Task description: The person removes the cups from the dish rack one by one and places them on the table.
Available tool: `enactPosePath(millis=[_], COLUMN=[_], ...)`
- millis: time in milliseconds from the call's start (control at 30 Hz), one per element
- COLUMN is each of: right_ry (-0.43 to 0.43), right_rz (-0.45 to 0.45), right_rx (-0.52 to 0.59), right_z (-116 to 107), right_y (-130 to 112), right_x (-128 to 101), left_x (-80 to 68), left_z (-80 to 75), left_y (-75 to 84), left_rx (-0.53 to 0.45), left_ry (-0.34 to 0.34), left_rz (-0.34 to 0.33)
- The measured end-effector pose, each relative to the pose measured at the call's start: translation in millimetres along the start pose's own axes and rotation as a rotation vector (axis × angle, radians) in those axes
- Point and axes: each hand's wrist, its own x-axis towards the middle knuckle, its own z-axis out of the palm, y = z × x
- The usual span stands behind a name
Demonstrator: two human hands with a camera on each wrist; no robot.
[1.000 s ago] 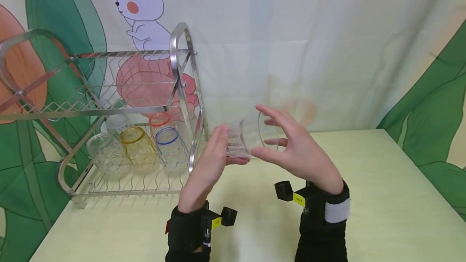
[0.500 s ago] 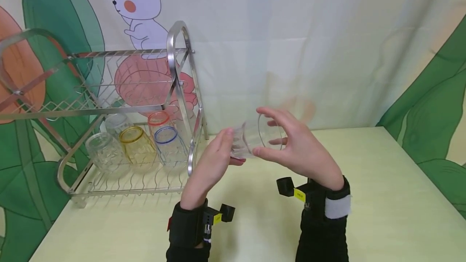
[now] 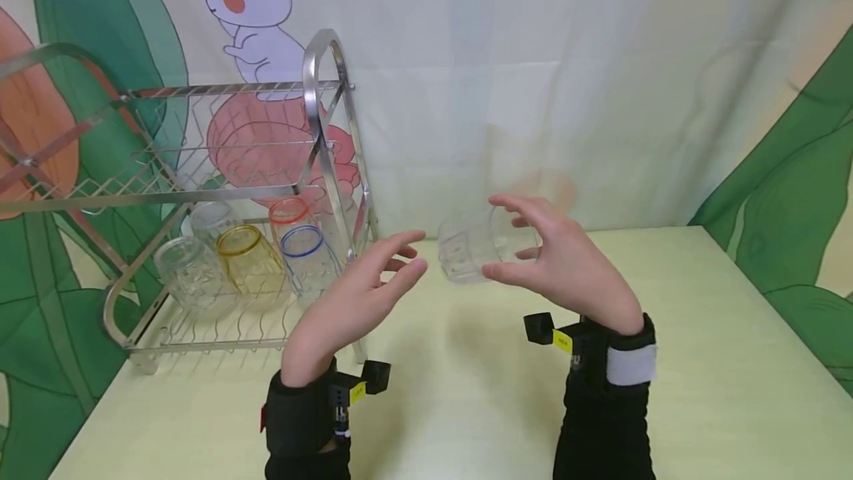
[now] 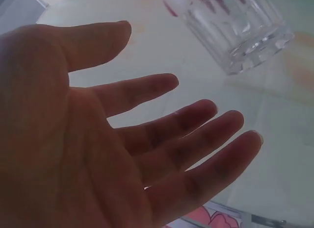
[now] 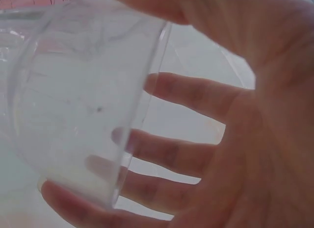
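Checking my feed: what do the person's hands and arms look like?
Left hand and right hand are bare. On both sides: black sleeves, black straps, black blocks and yellow labels; red tab on the left strap, pale patch on the right.

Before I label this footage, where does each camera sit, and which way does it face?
Head: on the person's head, facing forward and down, showing left hand, right hand, black sleeves, clear glass and metal rack.
Left wrist: on that wrist, looking across the left hand, with the clear glass at upper right.
Right wrist: on that wrist, looking at the right hand holding the clear glass.
Shared: the head and right wrist views both show the right hand on the clear glass.
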Motion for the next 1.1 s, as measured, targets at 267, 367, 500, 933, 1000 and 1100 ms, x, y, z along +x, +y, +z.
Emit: enactPosePath(millis=[267,367,500,933,1000,1100], right_ry=[0.001,-0.002,-0.029,-0.178,-0.199,-0.216], right_rz=[0.097,0.131,0.170,0.273,0.278,0.275], right_rx=[-0.111,-0.147,-0.207,-0.277,-0.294,-0.324], right_z=[-11.1,-16.3,-21.6,-37.6,-40.3,-44.6], right_y=[12.6,18.0,24.9,46.0,49.8,57.2], right_x=[-2.2,-2.8,-4.1,-1.7,0.6,3.8], left_x=[-9.4,-12.5,-16.2,-26.5,-27.9,-29.5], left_z=[-22.6,-29.3,-38.0,-68.4,-74.3,-81.8], left_y=[-16.5,-22.1,-24.2,-24.0,-27.1,-34.4], left_rx=[0.066,0.065,0.045,0.148,0.173,0.210], left_ry=[0.013,0.030,0.042,0.115,0.127,0.145], left_rz=[-0.013,-0.017,-0.011,-0.020,-0.042,-0.089])
